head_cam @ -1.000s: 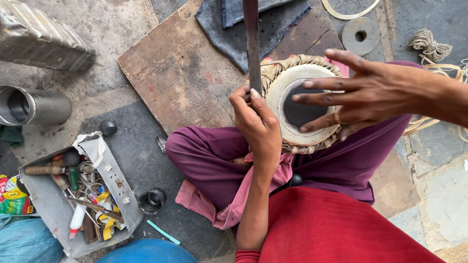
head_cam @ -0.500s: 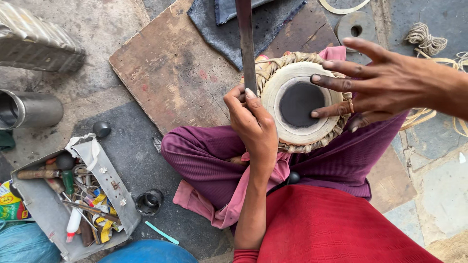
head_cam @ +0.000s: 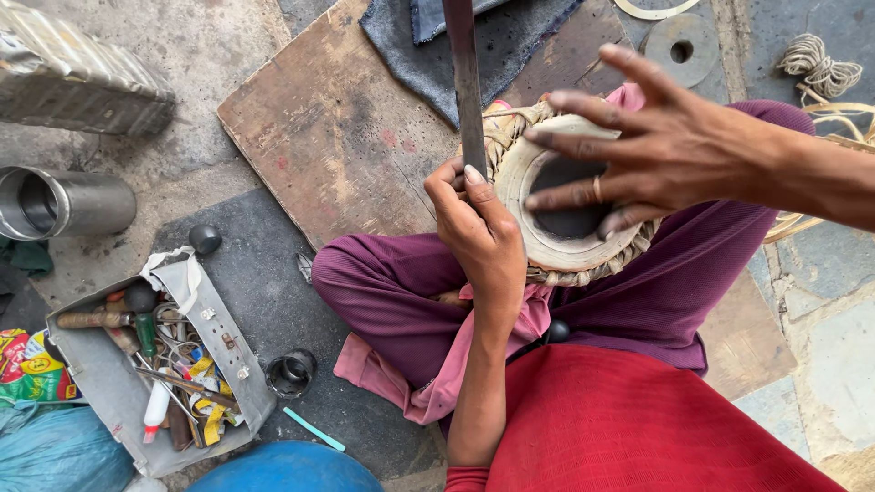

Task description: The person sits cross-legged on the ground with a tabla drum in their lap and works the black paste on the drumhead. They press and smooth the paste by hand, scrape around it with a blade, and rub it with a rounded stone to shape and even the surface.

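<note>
A small hand drum (head_cam: 556, 251) with a pale skin, a black centre patch and woven straps round its rim rests on my lap, between my purple-clad knees. My left hand (head_cam: 478, 232) is closed around a long flat metal bar (head_cam: 463, 77) that stands upright against the drum's left rim. My right hand (head_cam: 661, 150) hovers over the drumhead with fingers spread, a ring on one finger; its fingertips are at or just above the skin.
A wooden board (head_cam: 342, 137) lies ahead with dark cloth (head_cam: 510, 36) on it. At left are a grey toolbox (head_cam: 155, 364) with several tools, a metal cylinder (head_cam: 59, 202), a small black cup (head_cam: 290, 374), a blue tub (head_cam: 287, 469). Coiled cord (head_cam: 816, 56) and a disc (head_cam: 679, 46) lie at right.
My right hand has shifted left across the drumhead and now covers more of it. My left hand keeps its grip on the bar.
</note>
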